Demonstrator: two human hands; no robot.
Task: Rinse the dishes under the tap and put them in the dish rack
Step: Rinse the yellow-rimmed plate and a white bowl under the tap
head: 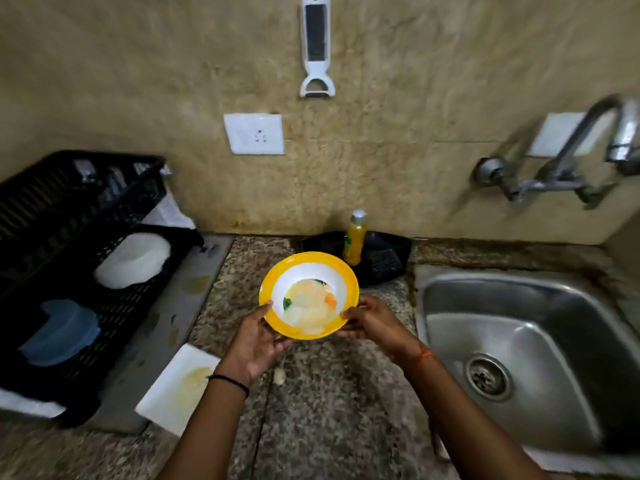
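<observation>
Both our forearms reach up from the bottom of the frame, and between them we hold a yellow-rimmed bowl (pixel 309 295) at the centre, above the speckled counter (pixel 311 410). Our left hand (pixel 256 344) clamps its lower-left rim, thumb on top, fingers curled beneath; our right hand (pixel 372 322) clamps the lower-right rim likewise. Pale residue with orange and green bits sits inside the bowl. At lower left a white square plate (pixel 166 396), smeared, lies on the counter beside the black dish rack (pixel 114 306), which carries a white bowl (pixel 133 259) and a blue lid (pixel 62 332). At right sits the steel sink (pixel 519 306), with the tap (pixel 588 143) at upper right. A yellow soap bottle (pixel 355 239) stands just behind the bowl.
</observation>
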